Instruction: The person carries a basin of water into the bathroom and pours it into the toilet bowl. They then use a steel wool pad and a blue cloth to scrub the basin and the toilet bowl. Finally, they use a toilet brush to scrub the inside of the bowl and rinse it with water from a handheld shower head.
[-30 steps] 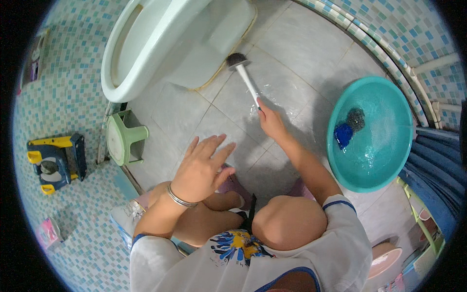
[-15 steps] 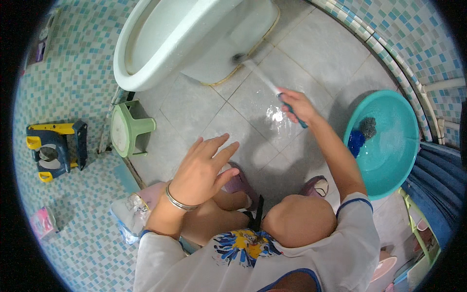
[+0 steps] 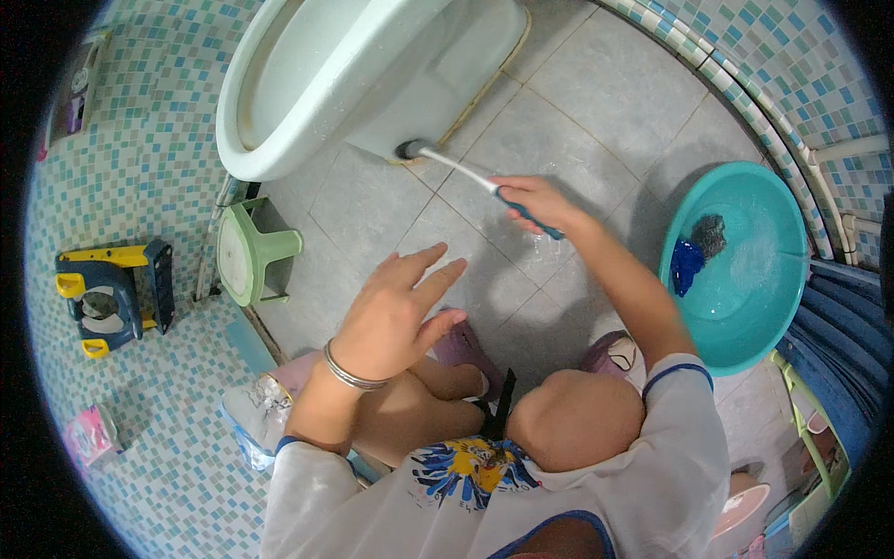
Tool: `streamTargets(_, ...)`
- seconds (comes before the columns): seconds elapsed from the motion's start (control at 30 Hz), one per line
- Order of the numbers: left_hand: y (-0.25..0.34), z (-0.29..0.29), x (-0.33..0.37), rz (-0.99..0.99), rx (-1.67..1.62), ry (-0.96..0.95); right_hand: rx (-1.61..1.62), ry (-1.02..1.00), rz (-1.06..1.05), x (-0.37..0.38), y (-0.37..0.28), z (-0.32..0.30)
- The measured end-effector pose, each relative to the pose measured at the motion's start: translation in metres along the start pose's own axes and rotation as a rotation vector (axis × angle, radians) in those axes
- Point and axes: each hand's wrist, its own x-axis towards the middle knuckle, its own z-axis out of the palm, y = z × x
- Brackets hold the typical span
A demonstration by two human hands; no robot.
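The person crouches on the tiled floor (image 3: 596, 102), bare knees low in the view. The left hand (image 3: 396, 312) hangs over the knees, its grip wide open, fingers spread and holding nothing; a silver bangle (image 3: 352, 371) rings that wrist. Farther out, the right hand (image 3: 535, 200) has its grip closed around the blue handle of a long-handled brush (image 3: 466, 172). The brush's white shaft slants up and to the left, and its dark head presses against the foot of the pale toilet bowl (image 3: 372, 65), right where the base meets the floor. To the right, well apart from the brush, stands a teal basin (image 3: 754, 307) with water, a blue cloth (image 3: 687, 265) and a grey scouring pad (image 3: 710, 235) inside. Left of the toilet sits a small green stool (image 3: 251, 253).
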Motion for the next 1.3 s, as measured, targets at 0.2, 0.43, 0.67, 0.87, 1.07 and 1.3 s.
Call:
streamTargets(0.2,0.000,-0.002,0.005,0.004,-0.010,0.009,0.130,0.403,-0.040,-0.073,-0.001,-0.031)
streamTargets(0.43,0.007,0.001,0.011,0.014,-0.055,-0.043,-1.041,0.334,-0.307,-0.068,0.097,0.022)
streamTargets(0.67,0.016,0.000,0.009,0.028,-0.001,-0.049,-1.056,1.011,0.002,-0.091,0.058,-0.053)
streamTargets(0.87,0.017,0.004,0.012,0.022,-0.028,-0.062,-1.070,0.487,0.055,-0.100,0.092,0.004)
streamTargets(1.07,0.027,0.004,0.014,0.026,-0.037,-0.076,-1.076,0.826,0.085,-0.098,0.086,-0.023)
streamTargets(1.3,0.025,0.002,0.011,0.047,-0.007,-0.084,-0.918,1.240,-0.080,-0.100,0.121,-0.041)
